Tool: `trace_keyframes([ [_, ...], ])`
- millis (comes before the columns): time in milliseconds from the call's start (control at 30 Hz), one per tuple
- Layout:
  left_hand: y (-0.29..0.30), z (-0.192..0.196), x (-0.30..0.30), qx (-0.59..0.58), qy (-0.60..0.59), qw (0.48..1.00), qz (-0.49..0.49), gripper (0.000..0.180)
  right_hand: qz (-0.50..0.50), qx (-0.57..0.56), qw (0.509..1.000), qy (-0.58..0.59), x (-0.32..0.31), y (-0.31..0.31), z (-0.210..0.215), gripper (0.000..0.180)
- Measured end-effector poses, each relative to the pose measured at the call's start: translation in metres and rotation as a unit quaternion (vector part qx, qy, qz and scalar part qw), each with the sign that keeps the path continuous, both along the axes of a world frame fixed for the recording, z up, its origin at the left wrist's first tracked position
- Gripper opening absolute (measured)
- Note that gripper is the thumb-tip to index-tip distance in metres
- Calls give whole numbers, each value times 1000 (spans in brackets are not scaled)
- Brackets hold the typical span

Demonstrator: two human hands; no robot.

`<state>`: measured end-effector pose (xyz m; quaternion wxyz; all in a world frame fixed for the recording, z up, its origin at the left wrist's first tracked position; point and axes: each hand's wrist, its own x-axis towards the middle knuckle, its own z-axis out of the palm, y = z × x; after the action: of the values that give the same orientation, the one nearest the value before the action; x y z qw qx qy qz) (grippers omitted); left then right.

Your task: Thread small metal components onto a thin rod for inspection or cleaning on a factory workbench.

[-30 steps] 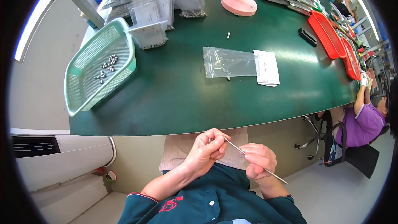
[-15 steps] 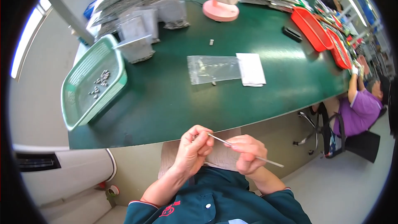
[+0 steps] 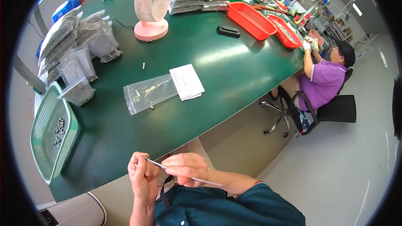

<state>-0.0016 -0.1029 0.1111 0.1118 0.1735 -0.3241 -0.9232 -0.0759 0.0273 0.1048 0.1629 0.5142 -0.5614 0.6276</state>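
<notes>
Both hands up close to the chest, just off the near edge of the green table (image 3: 217,71). Left hand (image 3: 142,178) curled, fingertips pinching the upper end of a thin metal rod (image 3: 155,164). Right hand (image 3: 187,168) closed around the rod's middle, thumb and fingers pinched on it; the rod runs slanting down to the right and its far end pokes out past the right hand. Hands sit just beside each other, rod bridging them, not touching the table. On the table: clear plastic bag (image 3: 148,93) lying flat near the middle, white paper sheet (image 3: 187,82) touching its right edge, one small metal part just below the bag. Green mesh basket (image 3: 53,136) at the left edge with a few small metal parts inside. Stack of filled clear bags (image 3: 79,46) behind it. Pink desk fan (image 3: 152,8) upright further back. Red trays (image 3: 251,20) far right, where another person in a purple shirt (image 3: 324,81) sits working, well apart
</notes>
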Motion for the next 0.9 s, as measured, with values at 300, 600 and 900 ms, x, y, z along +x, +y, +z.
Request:
trace_keyframes([
  [300, -2, -9, 5, -63, 42, 994, 84, 12, 10, 17, 996, -91, 4, -12, 13, 32],
  [600, -14, -1, 1, -129, 42, 986, 101, 12, 21, 9, 999, -47, -2, -22, 11, 34],
  [900, -26, -2, 3, -115, 35, 991, 60, 13, 46, 8, 996, -79, -3, -26, 7, 32],
])
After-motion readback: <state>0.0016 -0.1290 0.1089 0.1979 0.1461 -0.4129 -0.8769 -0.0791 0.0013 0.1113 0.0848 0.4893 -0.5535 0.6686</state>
